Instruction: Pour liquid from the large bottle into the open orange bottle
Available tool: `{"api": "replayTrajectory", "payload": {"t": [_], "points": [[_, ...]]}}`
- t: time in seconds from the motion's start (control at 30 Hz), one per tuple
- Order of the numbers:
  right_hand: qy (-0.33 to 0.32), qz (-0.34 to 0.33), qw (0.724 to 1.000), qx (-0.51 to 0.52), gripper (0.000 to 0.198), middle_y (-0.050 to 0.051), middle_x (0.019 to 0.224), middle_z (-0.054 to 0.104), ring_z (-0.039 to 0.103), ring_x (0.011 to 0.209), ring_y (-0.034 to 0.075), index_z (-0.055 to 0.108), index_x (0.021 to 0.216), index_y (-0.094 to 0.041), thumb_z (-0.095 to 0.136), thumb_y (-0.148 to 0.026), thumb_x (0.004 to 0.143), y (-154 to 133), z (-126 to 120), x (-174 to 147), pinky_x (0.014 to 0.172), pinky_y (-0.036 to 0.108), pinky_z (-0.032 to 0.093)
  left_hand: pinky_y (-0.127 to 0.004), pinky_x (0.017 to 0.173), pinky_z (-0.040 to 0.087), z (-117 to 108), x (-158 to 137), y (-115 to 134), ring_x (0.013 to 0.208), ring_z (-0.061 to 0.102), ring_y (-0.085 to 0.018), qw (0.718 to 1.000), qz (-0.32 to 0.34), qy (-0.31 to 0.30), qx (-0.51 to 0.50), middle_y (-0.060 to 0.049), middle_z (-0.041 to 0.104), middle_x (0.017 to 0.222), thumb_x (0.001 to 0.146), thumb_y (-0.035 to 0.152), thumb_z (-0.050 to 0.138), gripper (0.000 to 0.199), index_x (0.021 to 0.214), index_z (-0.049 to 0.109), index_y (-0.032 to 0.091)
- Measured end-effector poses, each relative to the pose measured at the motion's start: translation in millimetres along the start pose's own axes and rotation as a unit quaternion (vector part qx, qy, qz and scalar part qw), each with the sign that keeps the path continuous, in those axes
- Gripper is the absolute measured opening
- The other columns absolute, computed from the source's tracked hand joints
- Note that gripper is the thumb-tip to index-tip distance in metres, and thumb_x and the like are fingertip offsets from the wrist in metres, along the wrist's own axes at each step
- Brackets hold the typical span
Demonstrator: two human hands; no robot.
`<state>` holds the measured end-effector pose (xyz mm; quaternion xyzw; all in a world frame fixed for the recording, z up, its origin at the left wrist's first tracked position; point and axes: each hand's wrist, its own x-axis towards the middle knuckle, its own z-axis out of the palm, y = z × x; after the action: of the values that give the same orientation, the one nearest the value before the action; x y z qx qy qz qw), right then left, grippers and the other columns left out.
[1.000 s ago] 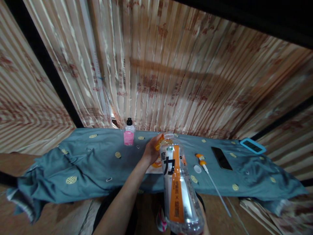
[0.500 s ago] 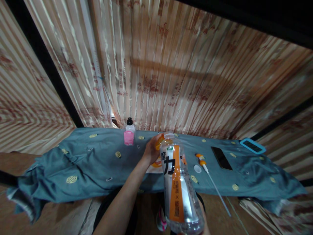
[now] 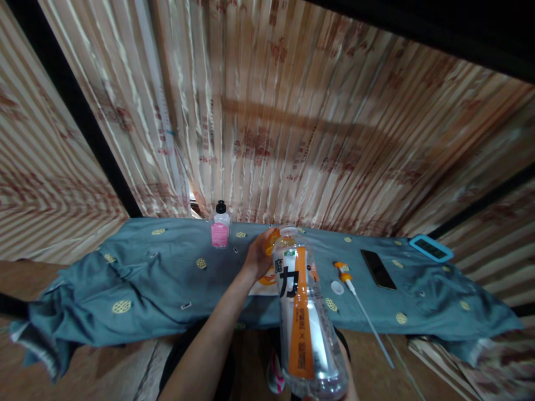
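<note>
A large clear plastic bottle (image 3: 304, 312) with an orange and silver label fills the lower middle. It is tilted, its neck pointing away from me and its base close to the camera. My right hand (image 3: 350, 379) grips it low down, fingers mostly hidden behind it. My left hand (image 3: 258, 256) is closed around an orange, see-through container (image 3: 272, 244) at the clear bottle's neck. Most of that container is hidden by the hand and the bottle, so whether the two mouths touch I cannot tell. Under it lies a white sheet (image 3: 259, 290) with orange print.
A pump head (image 3: 345, 277) with a long tube lies right of the bottle, near a white cap (image 3: 336, 287). Farther right are a phone (image 3: 378, 269) and a blue-framed device (image 3: 431, 248). A pink-labelled bottle (image 3: 220, 227) stands left on the green cloth (image 3: 167, 278).
Almost nothing differs. Both hands keep their hold, and the clear bottle stays tilted in nearly the same place; the whole view has shifted very slightly.
</note>
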<state>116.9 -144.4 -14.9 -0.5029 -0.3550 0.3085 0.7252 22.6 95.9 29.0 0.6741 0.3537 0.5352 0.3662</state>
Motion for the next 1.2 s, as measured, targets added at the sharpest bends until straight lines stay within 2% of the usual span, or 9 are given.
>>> {"api": "replayTrajectory", "payload": {"t": [0.1, 0.27, 0.47, 0.57, 0.67, 0.87, 1.03, 1.2], "points": [[0.003, 0.015, 1.0, -0.005, 0.072, -0.001, 0.127, 0.062, 0.056, 0.117, 0.022, 0.049, 0.127, -0.033, 0.071, -0.058, 0.063, 5.2, -2.1, -0.7, 0.099, 0.033, 0.042, -0.038, 0.099, 0.048, 1.7, 0.1, -1.9, 0.109, 0.062, -0.023, 1.0, -0.011, -0.009, -0.015, -0.004, 0.068, 0.115, 0.068, 0.012, 0.068, 0.047, 0.114, 0.061, 0.023], [0.007, 0.058, 0.998, 0.033, 0.082, 0.002, 0.126, 0.062, 0.055, 0.118, 0.029, 0.05, 0.128, -0.032, 0.077, -0.059, 0.054, 3.7, -1.6, -1.9, 0.097, 0.041, 0.042, -0.037, 0.099, 0.048, 2.2, -0.7, 0.1, 0.11, 0.061, -0.024, 0.999, -0.024, -0.016, -0.027, -0.003, 0.068, 0.115, 0.069, 0.013, 0.066, 0.044, 0.112, 0.061, 0.023], [0.003, 0.057, 0.996, 0.064, 0.079, 0.0, 0.124, 0.063, 0.057, 0.116, 0.025, 0.052, 0.126, -0.034, 0.08, -0.054, 0.054, -1.4, 3.2, -1.1, 0.094, 0.034, 0.045, -0.039, 0.101, 0.047, 1.9, -2.3, 2.9, 0.112, 0.061, -0.024, 0.999, -0.035, -0.018, -0.034, -0.003, 0.067, 0.118, 0.071, 0.015, 0.065, 0.044, 0.114, 0.06, 0.023], [0.016, 0.071, 0.996, 0.059, 0.087, 0.003, 0.126, 0.06, 0.053, 0.119, 0.031, 0.052, 0.125, -0.032, 0.081, -0.059, 0.048, -0.5, 4.3, -1.3, 0.099, 0.044, 0.041, -0.039, 0.102, 0.046, 1.5, -2.5, 4.9, 0.111, 0.061, -0.024, 0.998, -0.037, -0.02, -0.035, -0.006, 0.066, 0.119, 0.071, 0.014, 0.064, 0.045, 0.116, 0.058, 0.02], [0.033, 0.072, 0.996, 0.045, 0.087, 0.006, 0.126, 0.059, 0.051, 0.121, 0.035, 0.052, 0.125, -0.03, 0.08, -0.06, 0.048, 0.4, 4.7, -2.0, 0.104, 0.051, 0.034, -0.039, 0.104, 0.045, 0.5, -1.9, 9.3, 0.112, 0.061, -0.023, 0.999, -0.035, -0.026, -0.032, -0.008, 0.066, 0.119, 0.071, 0.012, 0.062, 0.045, 0.115, 0.058, 0.018], [0.022, 0.07, 0.995, 0.071, 0.086, 0.001, 0.117, 0.062, 0.057, 0.113, 0.029, 0.053, 0.123, -0.035, 0.081, -0.059, 0.045, 0.2, 5.9, 0.0, 0.091, 0.039, 0.047, -0.036, 0.101, 0.047, 0.0, -1.1, 18.6, 0.109, 0.062, -0.021, 0.999, -0.037, -0.027, -0.012, -0.005, 0.068, 0.115, 0.072, 0.01, 0.059, 0.04, 0.111, 0.059, 0.019], [0.023, 0.054, 0.997, 0.058, 0.078, -0.003, 0.118, 0.064, 0.06, 0.109, 0.02, 0.054, 0.122, -0.035, 0.08, -0.057, 0.052, -11.3, 13.7, -0.7, 0.086, 0.025, 0.05, -0.037, 0.1, 0.047, 0.5, -1.3, 18.0, 0.109, 0.062, -0.022, 0.999, -0.02, -0.025, -0.01, -0.005, 0.068, 0.114, 0.074, 0.011, 0.059, 0.038, 0.111, 0.059, 0.019], [0.034, 0.069, 0.996, 0.043, 0.083, 0.001, 0.117, 0.064, 0.062, 0.107, 0.025, 0.053, 0.125, -0.032, 0.081, -0.058, 0.051, -13.9, 12.5, -3.0, 0.085, 0.033, 0.053, -0.037, 0.103, 0.046, -1.2, -1.0, 15.7, 0.113, 0.061, -0.022, 0.999, -0.019, -0.032, -0.003, -0.007, 0.066, 0.12, 0.074, 0.014, 0.061, 0.042, 0.115, 0.057, 0.018]]}}
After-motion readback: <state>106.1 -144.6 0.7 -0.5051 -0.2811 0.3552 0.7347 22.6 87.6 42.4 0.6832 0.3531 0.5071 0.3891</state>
